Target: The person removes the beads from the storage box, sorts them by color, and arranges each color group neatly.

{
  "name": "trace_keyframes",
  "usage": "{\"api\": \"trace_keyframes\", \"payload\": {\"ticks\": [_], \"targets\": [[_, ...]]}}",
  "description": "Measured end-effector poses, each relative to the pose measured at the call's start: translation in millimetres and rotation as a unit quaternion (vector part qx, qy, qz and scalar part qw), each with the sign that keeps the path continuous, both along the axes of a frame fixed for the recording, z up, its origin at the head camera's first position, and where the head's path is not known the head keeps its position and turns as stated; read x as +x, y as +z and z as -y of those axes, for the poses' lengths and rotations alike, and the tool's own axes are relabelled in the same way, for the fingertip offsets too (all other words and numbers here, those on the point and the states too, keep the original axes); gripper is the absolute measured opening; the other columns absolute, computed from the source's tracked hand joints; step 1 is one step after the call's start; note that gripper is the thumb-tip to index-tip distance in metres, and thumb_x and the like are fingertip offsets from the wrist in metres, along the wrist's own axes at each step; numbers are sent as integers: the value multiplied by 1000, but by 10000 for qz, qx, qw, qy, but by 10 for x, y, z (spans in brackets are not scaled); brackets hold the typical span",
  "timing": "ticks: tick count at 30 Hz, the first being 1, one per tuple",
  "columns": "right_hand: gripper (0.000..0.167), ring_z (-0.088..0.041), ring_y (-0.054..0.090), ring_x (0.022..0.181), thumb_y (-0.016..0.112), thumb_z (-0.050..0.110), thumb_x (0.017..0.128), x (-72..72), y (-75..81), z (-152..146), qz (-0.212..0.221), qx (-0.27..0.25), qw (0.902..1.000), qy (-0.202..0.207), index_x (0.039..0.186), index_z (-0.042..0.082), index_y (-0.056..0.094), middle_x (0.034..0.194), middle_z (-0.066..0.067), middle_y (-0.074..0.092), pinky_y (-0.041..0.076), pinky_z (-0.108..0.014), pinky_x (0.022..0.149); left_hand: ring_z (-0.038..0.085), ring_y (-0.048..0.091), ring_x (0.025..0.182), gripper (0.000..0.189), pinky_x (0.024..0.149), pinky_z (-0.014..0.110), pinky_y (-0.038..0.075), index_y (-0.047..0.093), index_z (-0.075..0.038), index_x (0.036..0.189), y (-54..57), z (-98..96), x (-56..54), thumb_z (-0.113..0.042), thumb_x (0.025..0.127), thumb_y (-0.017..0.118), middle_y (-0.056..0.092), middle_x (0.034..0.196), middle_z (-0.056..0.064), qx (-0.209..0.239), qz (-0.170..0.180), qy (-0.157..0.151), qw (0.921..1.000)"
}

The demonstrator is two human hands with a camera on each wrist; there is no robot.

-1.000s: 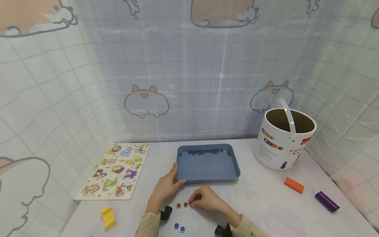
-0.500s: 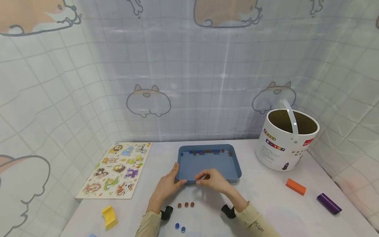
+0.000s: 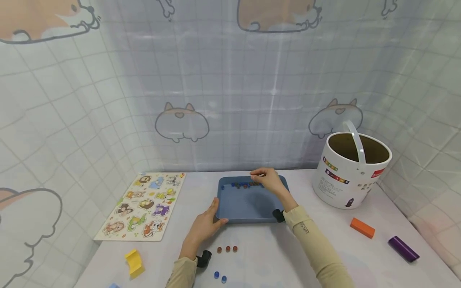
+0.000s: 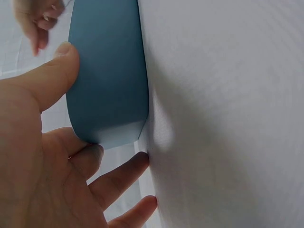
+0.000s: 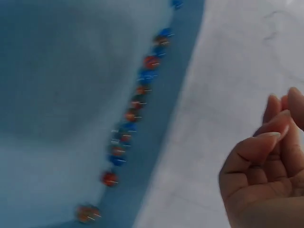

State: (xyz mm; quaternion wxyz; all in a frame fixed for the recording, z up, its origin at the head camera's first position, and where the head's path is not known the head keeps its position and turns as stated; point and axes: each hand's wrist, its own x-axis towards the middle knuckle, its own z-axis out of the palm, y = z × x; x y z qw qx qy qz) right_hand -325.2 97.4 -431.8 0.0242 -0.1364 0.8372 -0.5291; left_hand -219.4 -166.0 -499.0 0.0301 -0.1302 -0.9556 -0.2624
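– Over the far side of the blue tray, what's that right hand doing?

– Its fingertips are drawn together near the small beads lined along the far wall. Whether anything is pinched between them, I can't tell; the wrist view is too dim and blurred

– And the left hand?

– Spread around the tray's near left corner, thumb on one wall, fingers on the other, so it looks steadied

– Where's the risk, then?

– Crowding, I'd say. The beads sit close together, so a clumsy fingertip could scatter them or lift two at once. They look round, too, so a loose pinch could let one roll off

– What about those on the table?

– Three reddish beads lie in a short row in front of the tray, with two blue beads farther from it. If the left hand tugged the tray nearer, its front wall could push into the red row. The right sleeve, held too low, could brush them as well, should it draw back carelessly
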Motion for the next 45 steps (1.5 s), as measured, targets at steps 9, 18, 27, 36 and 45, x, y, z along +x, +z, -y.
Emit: {"api": "trace_keyframes", "payload": {"ticks": [9, 18, 27, 36, 45], "targets": [[23, -27, 66, 101, 65, 22, 94, -281, -323, 105, 107, -86, 9990, -418, 110, 7, 73, 114, -12, 70, 56, -36, 83, 40, 42, 136, 87, 110, 51, 39, 24, 0, 152, -40, -10, 36, -51, 91, 58, 26, 158, 17, -22, 57, -33, 10000], [18, -23, 69, 92, 67, 15, 92, -365, -533, 198, 427, 257, 9939, -984, 107, 8, 75, 109, -13, 72, 56, -31, 74, 38, 34, 142, 84, 115, 52, 34, 23, 2, 152, 7, -51, 34, -46, 93, 59, 23, 159, 19, 149, 154, -97, 9997], [16, -19, 66, 80, 71, 13, 88, -380, -594, 288, 248, 634, 9946, -778, 103, 8, 75, 101, -12, 72, 54, -29, 66, 37, 30, 145, 81, 115, 52, 33, 25, -1, 152, 37, -49, 50, -44, 93, 60, 20, 161, 16, 259, 239, -13, 9994], [13, -20, 66, 81, 76, 9, 82, -417, -561, 425, -345, 1889, 9810, -277, 95, 8, 77, 92, -7, 73, 56, -33, 72, 37, 33, 143, 80, 114, 52, 35, 24, 0, 152, 34, -36, 25, -43, 94, 59, 21, 160, 16, 309, 267, 14, 9992], [19, -22, 67, 91, 72, 12, 87, -388, -479, 314, 79, 788, 9967, -197, 106, 8, 75, 106, -10, 72, 57, -36, 79, 37, 30, 145, 81, 115, 52, 32, 22, 0, 153, 53, -41, 27, -44, 95, 58, 20, 160, 16, 379, 327, 28, 9987]]}}
